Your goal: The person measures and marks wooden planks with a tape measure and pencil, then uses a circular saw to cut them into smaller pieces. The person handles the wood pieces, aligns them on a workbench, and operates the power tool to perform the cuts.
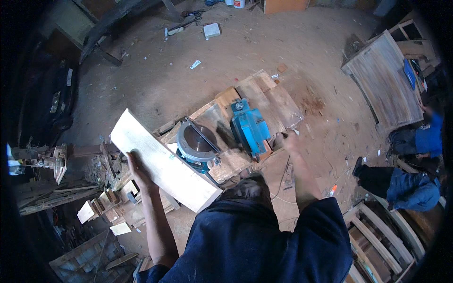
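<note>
While the left hand (137, 168) grasps the pale board (166, 161) by its outer long edge, the right hand (286, 140) is at the near edge of the bench (287, 107), just beside the blue machine (252, 128), its fingers seemingly curled (whether they hold something, I cannot tell). The board is at the bench's left end, next to the round saw (200, 138). It looks stiff, rather heavy, dry and hardly fragile; being long, it may tip, so gripping mid-length seems best.
</note>
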A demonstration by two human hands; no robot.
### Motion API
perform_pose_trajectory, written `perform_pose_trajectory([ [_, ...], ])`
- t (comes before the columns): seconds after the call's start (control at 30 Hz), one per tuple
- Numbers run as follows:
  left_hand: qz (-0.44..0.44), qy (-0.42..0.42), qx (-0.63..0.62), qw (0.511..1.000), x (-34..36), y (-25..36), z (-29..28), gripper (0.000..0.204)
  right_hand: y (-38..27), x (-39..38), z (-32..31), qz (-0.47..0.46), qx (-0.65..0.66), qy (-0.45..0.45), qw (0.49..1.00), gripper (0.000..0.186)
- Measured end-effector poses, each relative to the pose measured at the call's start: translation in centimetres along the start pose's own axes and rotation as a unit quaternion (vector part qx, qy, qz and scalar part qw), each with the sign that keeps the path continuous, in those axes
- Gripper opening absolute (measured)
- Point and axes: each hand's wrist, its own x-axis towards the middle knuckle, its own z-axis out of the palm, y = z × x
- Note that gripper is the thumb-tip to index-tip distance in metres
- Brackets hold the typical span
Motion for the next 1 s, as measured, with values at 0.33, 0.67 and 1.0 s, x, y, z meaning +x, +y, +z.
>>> perform_pose_trajectory([
  [0.33, -0.101, -0.084, -0.041, 0.991, -1.5, -0.7, 1.5, 0.075, 0.8, 0.9, -12.5, 0.020, -0.060, -0.031, 0.998, 0.057],
  [0.67, -0.095, -0.190, -0.145, 0.966, 0.5, 0.4, 0.9, 0.074, -5.7, -8.8, -11.7, -0.025, 0.307, 0.083, 0.948, 0.050],
  [1.0, -0.012, -0.163, -0.258, 0.952, 0.3, -0.7, 1.1, 0.060, -23.1, -24.6, 1.2, -0.077, 0.512, -0.228, 0.824, 0.038],
])
